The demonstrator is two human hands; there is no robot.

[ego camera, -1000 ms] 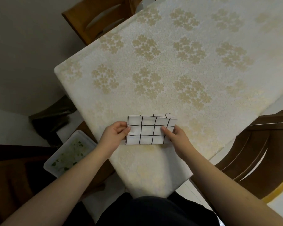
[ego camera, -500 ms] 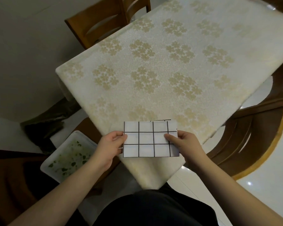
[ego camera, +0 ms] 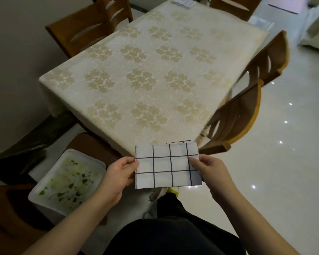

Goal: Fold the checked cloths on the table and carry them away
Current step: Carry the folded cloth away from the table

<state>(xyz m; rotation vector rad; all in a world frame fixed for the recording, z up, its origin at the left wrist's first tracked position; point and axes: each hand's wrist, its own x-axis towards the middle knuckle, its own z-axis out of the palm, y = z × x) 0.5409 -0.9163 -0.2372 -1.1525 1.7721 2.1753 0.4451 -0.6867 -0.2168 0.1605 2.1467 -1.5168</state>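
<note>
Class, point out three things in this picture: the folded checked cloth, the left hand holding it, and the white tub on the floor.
folded checked cloth (ego camera: pixel 168 165), head view, on its middle square.
left hand (ego camera: pixel 118 176), head view, back of the hand.
white tub (ego camera: pixel 44 204), head view, its near rim.

The cloth (ego camera: pixel 168 165) was white with black checks; the counter (ego camera: pixel 145 70) wore cream with gold flower clusters.

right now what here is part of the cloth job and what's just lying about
Part of the job:
folded checked cloth
left hand
right hand
table

Just lying about:
white tub of greens
wooden chairs
papers at the table's far end
</note>
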